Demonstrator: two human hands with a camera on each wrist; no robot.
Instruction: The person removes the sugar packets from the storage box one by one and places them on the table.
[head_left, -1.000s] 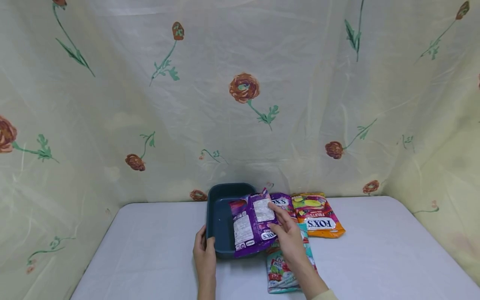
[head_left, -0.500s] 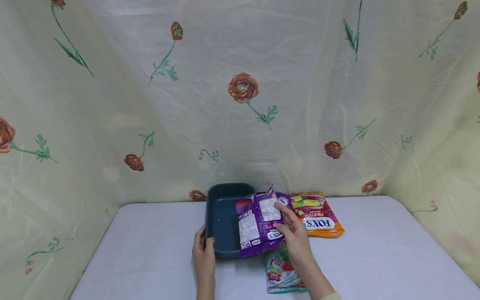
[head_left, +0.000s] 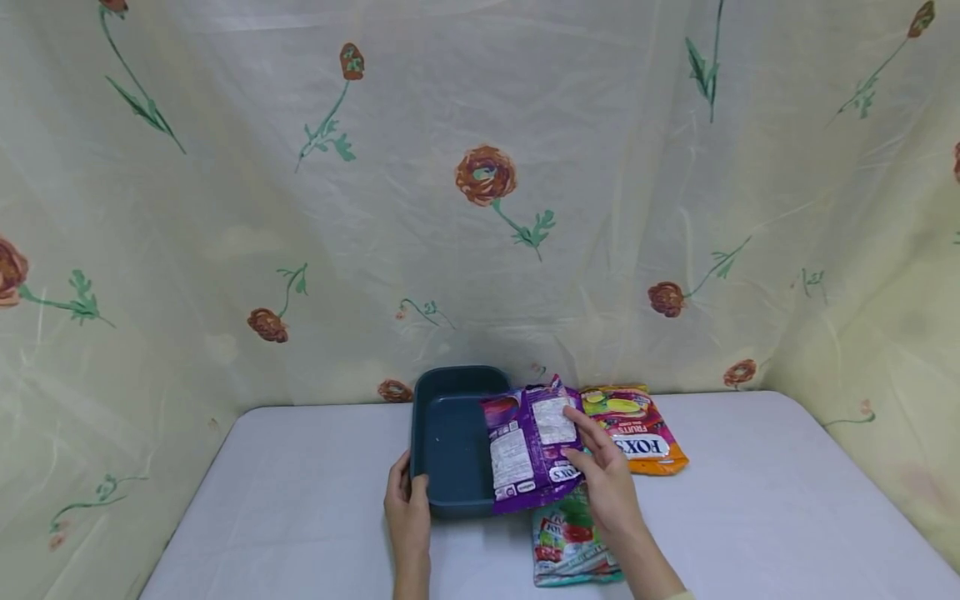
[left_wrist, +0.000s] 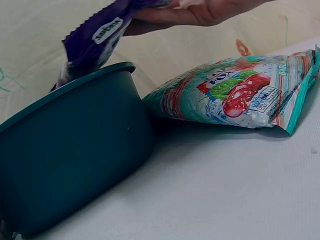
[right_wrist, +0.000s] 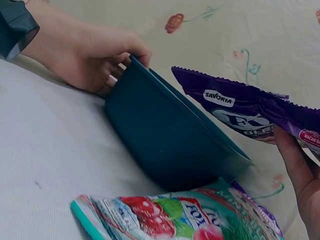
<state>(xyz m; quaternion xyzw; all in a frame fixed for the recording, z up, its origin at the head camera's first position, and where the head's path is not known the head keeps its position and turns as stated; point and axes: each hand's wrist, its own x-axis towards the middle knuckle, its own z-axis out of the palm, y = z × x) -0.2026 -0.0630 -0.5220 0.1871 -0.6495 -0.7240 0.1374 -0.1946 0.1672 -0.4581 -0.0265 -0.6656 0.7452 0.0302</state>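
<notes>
A dark teal plastic tub (head_left: pixel 450 450) stands on the table with its long side running away from me. My left hand (head_left: pixel 408 504) grips its near left side, thumb hooked over the rim in the right wrist view. With my right hand (head_left: pixel 609 483) I hold a purple Fox's candy bag (head_left: pixel 513 458), printed back upward in the head view, tilted over the tub's right rim. Beneath my right hand a teal Fox's candy bag (left_wrist: pixel 235 92) lies on the table against the tub. The far part of that bag is hidden in the head view.
Farther right lies an orange Fox's fruit candy bag (head_left: pixel 637 437), partly behind my right hand. A second purple bag (right_wrist: pixel 257 202) shows beyond the teal one in the right wrist view. A floral curtain (head_left: pixel 487 250) hangs behind the white-covered table (head_left: pixel 315 500).
My right hand has moved to the right with the purple candy bag, from over the tub's middle toward its right rim. My left hand stays on the tub.
</notes>
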